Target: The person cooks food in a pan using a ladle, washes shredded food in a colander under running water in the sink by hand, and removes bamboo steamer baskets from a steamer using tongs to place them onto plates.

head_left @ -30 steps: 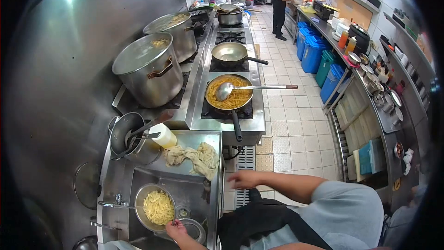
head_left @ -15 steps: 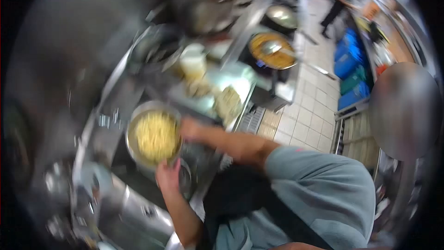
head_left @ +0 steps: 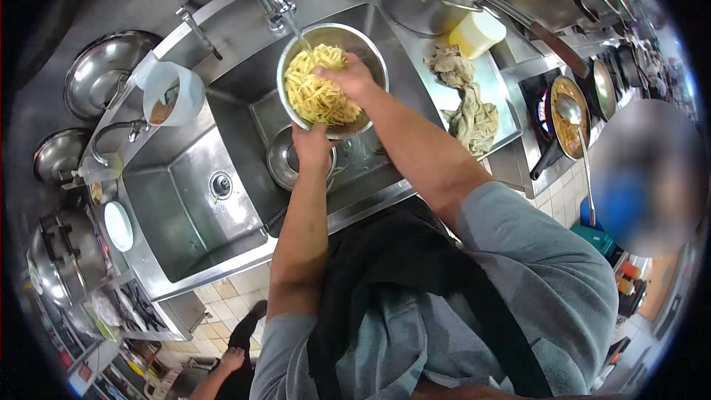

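Note:
My left hand (head_left: 314, 147) grips the near rim of a metal colander (head_left: 375, 59), which is tilted above the right-hand basin of the sink. Pale yellow strips (head_left: 311, 92), like cut potato or noodles, are heaped toward its left side. My right hand (head_left: 348, 80) reaches in from the right and rests on the strips, its fingers stretched over them and partly hidden. From the tap (head_left: 274, 4) a stream of water falls onto the colander's far left part. Below my left hand, a smaller metal bowl (head_left: 281, 163) lies in the basin, partly covered by my wrist.
A second basin (head_left: 200, 215) lies to the left, with a plastic jug (head_left: 174, 89) behind it. On the right are crumpled cloths (head_left: 474, 118), a large pot (head_left: 415, 11) and a pan of sauce (head_left: 566, 133) over a flame. Another person's hand (head_left: 232, 359) shows below.
The view has turned and steadied, bringing the sink and running tap into clear sight. My right hand has moved from the colander's side onto the strips. My left hand still holds the rim.

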{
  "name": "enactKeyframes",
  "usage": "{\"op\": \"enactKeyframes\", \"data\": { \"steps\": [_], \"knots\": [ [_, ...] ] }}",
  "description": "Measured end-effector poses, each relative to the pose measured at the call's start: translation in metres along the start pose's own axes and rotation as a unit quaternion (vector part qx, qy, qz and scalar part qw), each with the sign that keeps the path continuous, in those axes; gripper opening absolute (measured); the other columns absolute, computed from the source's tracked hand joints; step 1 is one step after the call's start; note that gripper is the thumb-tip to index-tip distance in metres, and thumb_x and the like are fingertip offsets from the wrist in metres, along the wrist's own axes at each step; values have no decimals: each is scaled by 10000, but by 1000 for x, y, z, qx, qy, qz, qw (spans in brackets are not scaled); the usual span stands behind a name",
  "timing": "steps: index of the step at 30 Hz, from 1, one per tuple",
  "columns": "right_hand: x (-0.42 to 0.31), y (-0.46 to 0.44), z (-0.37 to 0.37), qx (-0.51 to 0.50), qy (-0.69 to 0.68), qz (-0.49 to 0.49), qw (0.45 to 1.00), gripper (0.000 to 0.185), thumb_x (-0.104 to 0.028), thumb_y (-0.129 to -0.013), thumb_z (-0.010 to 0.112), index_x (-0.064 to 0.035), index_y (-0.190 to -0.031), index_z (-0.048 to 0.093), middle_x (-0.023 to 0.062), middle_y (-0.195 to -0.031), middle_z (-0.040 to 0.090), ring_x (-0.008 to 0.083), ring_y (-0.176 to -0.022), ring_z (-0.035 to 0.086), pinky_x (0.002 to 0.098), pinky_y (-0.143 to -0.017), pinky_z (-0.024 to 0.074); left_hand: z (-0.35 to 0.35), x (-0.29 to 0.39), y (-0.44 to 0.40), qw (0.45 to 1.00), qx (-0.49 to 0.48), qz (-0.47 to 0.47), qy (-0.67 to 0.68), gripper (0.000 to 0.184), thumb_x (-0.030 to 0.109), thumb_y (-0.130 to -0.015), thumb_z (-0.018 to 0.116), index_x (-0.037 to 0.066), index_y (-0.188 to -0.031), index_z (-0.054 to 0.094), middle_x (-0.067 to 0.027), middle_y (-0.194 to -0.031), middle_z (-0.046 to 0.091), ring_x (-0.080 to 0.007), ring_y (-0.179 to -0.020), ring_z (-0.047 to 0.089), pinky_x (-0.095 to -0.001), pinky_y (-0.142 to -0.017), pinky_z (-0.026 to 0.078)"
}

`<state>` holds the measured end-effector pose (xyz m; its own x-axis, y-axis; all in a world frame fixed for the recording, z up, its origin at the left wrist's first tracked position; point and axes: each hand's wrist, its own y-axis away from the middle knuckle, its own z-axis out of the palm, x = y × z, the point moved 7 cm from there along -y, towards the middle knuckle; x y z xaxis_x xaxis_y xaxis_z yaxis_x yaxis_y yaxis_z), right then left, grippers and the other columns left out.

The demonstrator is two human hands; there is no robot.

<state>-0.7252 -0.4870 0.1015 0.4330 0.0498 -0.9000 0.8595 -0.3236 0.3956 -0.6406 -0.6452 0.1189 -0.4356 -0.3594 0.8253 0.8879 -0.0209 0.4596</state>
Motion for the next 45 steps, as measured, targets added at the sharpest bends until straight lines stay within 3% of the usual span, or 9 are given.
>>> {"op": "enactKeyframes", "data": {
  "steps": [6,16,17,21,27,35,39,42,45],
  "knots": [
    [-33,-12,62,-202,255,-111,939,669,-286,-648,754,-34,-1207,488,164,-1128,565,257,-1003,568,313,-862,443,-15,-13,-25,998,29,-48,18,398,-54,-768,405,-70,-1165,382,-212,-1008,555,-316,-800,629,-354,-551,578],
    [-31,5,16,-62,19,44,997,630,-223,-716,732,-7,-1223,426,110,-1061,579,214,-917,588,363,-766,494,2,-6,-12,995,36,-82,35,346,1,-754,552,-126,-1063,464,-226,-976,561,-328,-888,606,-410,-625,580],
    [-6,-17,38,-205,-52,35,977,850,-185,-683,759,15,-1325,240,190,-1082,541,280,-965,569,372,-758,496,-2,-33,-31,994,31,-98,44,330,33,-754,581,-133,-1020,478,-228,-976,564,-324,-873,608,-407,-617,581],
    [-3,-22,61,-304,-23,57,951,430,-10,-707,658,7,-1105,494,136,-939,602,220,-779,618,331,-622,521,-11,-23,-33,979,106,-139,105,477,0,-736,547,21,-1173,359,-201,-1037,538,-374,-884,598,-502,-598,567],
    [-57,-6,55,-413,27,-72,907,452,-89,-778,618,26,-1185,460,117,-1123,551,207,-1036,523,327,-879,417,-16,-15,-50,981,62,-56,173,581,-47,-740,480,169,-1265,356,-181,-1096,530,-392,-844,606,-518,-543,547],
    [30,-61,56,-231,36,69,970,459,-102,-720,667,-19,-1143,509,115,-1002,594,233,-867,592,356,-741,487,-19,-34,-46,994,57,-62,63,460,118,-742,606,90,-1181,472,-159,-1014,585,-305,-846,613,-431,-610,547],
    [21,-69,76,-272,43,-134,952,157,-145,-754,572,-1,-808,601,144,-740,606,248,-660,589,394,-580,479,-27,-52,-57,995,-32,-89,13,321,154,-843,526,-45,-1095,518,-178,-1032,577,-308,-913,585,-464,-786,497],
    [-76,-15,53,-215,213,-361,882,281,-133,-739,592,-57,-1009,608,121,-991,604,247,-914,569,372,-833,443,-13,-24,-51,985,-33,-138,99,370,53,-821,492,-12,-1183,448,-160,-1122,517,-309,-974,533,-452,-771,483],
    [-123,10,29,-116,298,-346,882,132,-137,-734,520,-96,-748,645,122,-813,645,299,-826,604,392,-779,458,-12,-15,-56,979,-48,-183,70,344,16,-795,478,-19,-1137,468,-149,-1083,533,-295,-934,545,-386,-697,482]
  ]
}}
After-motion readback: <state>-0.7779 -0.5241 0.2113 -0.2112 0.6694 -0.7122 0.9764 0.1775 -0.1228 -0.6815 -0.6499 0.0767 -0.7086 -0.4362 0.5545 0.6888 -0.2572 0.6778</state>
